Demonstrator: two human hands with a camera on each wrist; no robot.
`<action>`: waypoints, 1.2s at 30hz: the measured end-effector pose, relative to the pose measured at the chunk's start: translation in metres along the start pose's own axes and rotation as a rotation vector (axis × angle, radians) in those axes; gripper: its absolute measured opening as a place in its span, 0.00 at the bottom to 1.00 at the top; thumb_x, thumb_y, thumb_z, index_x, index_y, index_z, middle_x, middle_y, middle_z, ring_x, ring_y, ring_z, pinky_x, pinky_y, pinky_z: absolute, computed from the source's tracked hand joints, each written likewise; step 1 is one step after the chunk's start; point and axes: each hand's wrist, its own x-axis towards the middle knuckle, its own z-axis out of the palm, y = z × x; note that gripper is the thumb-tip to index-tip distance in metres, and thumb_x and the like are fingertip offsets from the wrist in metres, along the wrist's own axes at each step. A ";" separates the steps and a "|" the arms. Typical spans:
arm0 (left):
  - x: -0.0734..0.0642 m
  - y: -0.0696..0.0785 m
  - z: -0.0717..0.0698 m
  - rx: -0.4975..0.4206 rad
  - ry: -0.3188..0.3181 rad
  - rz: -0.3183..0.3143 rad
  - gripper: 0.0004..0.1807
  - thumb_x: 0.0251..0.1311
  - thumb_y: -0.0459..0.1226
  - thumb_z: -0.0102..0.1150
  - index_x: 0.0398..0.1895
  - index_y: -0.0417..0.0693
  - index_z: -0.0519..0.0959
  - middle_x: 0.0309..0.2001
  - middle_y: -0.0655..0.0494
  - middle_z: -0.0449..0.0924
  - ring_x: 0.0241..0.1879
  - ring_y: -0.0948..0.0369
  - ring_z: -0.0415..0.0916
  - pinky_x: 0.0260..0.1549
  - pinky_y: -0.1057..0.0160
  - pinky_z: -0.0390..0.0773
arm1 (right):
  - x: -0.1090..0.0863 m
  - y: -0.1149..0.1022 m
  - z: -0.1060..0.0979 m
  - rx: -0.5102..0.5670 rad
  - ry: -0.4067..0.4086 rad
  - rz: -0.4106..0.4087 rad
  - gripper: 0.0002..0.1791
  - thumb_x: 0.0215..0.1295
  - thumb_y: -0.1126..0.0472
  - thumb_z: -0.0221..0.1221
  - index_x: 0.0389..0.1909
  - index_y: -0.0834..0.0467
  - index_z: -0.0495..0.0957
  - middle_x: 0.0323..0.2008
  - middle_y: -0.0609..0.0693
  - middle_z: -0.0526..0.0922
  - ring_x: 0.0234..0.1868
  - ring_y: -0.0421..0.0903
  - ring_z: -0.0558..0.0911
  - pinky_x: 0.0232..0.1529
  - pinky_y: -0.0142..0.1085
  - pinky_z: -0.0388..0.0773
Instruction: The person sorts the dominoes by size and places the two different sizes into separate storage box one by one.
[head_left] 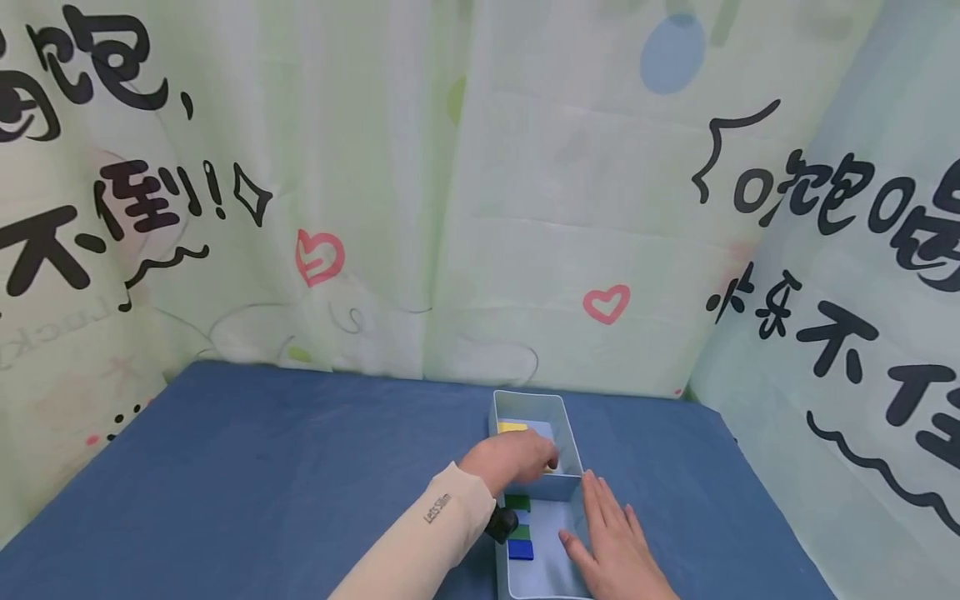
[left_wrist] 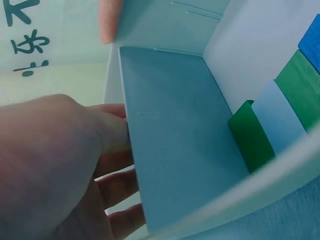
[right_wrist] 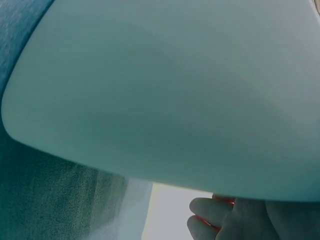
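Note:
A light blue two-compartment box (head_left: 572,437) stands on the table. My left hand (head_left: 513,458) reaches into its far compartment, beside a yellow piece (head_left: 513,427). In the left wrist view its fingers curl down behind the divider (left_wrist: 170,130), which hides the fingertips and anything between them. A bit of yellow shows under the hand in the head view. My right hand (head_left: 618,542), fingers straight, rests along the right wall of the near compartment. Along that compartment's left side lie a dark green piece (head_left: 517,502), another green piece (head_left: 521,532) and a blue piece (head_left: 521,550).
A blue cloth (head_left: 300,483) covers the table. Printed pale curtains (head_left: 375,192) hang behind and at both sides. A black wrist camera (head_left: 502,524) under the left sleeve hangs over the box's left wall.

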 end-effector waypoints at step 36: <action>-0.076 -0.046 0.002 0.001 0.419 0.171 0.17 0.71 0.41 0.55 0.61 0.56 0.77 0.55 0.60 0.80 0.55 0.63 0.77 0.55 0.66 0.77 | 0.010 0.006 -0.003 -0.052 -0.051 0.084 0.55 0.68 0.34 0.52 0.77 0.68 0.42 0.76 0.70 0.47 0.77 0.68 0.47 0.70 0.71 0.40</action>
